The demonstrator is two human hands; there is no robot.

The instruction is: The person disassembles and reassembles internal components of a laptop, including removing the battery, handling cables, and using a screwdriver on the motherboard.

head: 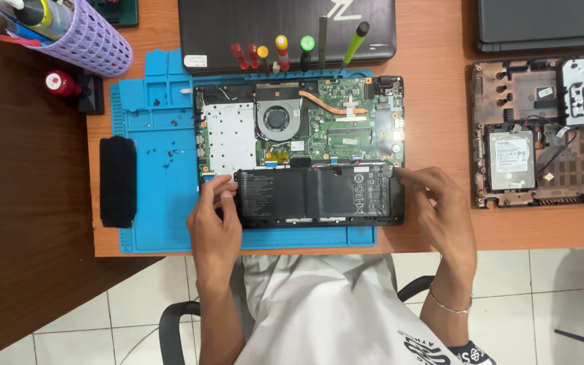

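Left hand (215,215) pinching left end of the black laptop battery (319,197), right hand (441,203) curled on right end, mid-frame. Best kept level, both ends together, clear of motherboard (346,118).

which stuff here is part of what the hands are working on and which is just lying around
In hand: black battery, opened laptop, left hand, right hand.

Lying about: row of screwdrivers, purple holder, second stripped laptop, black brush, loose screws on the blue mat.

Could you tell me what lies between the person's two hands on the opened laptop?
In the head view, the flat black battery spans between left hand and right hand.
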